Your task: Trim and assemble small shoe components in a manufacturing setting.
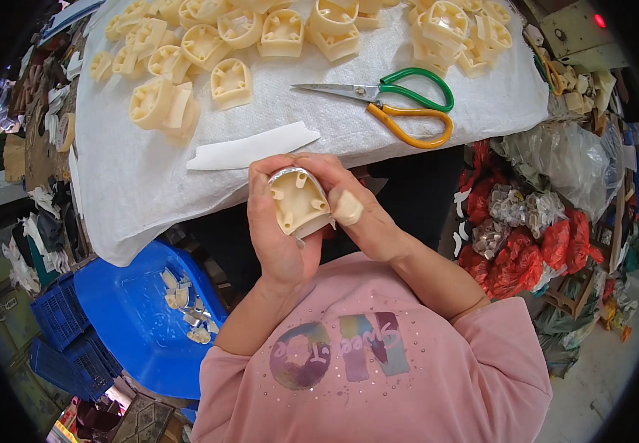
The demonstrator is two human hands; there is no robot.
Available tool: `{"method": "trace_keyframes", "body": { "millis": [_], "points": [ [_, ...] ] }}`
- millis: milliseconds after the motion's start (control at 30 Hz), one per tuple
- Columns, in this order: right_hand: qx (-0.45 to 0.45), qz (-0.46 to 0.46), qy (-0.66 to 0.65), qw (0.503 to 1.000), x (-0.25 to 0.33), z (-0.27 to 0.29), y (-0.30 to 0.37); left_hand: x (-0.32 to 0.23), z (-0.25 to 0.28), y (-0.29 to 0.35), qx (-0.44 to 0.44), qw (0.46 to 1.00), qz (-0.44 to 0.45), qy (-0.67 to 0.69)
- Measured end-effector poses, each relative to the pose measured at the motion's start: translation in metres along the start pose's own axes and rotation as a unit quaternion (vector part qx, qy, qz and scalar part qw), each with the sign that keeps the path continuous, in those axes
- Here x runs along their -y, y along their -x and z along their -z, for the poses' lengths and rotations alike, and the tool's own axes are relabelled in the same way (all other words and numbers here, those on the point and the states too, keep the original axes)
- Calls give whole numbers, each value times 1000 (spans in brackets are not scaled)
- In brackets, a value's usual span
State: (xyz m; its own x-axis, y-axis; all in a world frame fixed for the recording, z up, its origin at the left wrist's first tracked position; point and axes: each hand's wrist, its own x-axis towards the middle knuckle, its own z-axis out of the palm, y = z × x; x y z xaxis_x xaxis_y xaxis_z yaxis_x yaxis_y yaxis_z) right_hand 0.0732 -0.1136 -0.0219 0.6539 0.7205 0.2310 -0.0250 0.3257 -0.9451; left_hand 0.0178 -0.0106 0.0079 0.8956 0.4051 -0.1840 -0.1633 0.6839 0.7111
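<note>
Both of my hands hold one hollow, D-shaped cream plastic shoe heel (302, 198) just off the table's near edge. Its open side with small inner posts faces up, and shiny silver material runs along its curved rim. My left hand (269, 225) is closed around the left side and underside. My right hand (367, 210) grips from the far and right sides, its thumb wrapped in a cream cover (347, 207). Some fingertips are hidden under the heel. Just beyond my hands, a curved white strip (253, 146) lies on the white cloth (275, 100).
Scissors (378, 100) with green and orange handles lie spread on the cloth. Many similar heels (282, 33) are heaped along the far side. A blue basin (131, 303) with scraps stands at lower left. Red plastic bags (511, 266) and clear bags (570, 159) sit at right.
</note>
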Motion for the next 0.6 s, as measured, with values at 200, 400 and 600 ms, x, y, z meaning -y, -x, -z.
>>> {"method": "trace_keyframes", "body": {
  "millis": [200, 400, 600],
  "points": [
    [-92, 99, 148, 980, 1, -14, 0, 9, 2, 4, -11, 996, -53, -66],
    [-102, -32, -56, 993, -1, -2, -5, 5, -2, -1, 37, 999, -2, -7],
    [-101, -208, -174, 957, 23, 11, -10, -3, 7, 4, 131, 980, 31, -146]
  ]
}}
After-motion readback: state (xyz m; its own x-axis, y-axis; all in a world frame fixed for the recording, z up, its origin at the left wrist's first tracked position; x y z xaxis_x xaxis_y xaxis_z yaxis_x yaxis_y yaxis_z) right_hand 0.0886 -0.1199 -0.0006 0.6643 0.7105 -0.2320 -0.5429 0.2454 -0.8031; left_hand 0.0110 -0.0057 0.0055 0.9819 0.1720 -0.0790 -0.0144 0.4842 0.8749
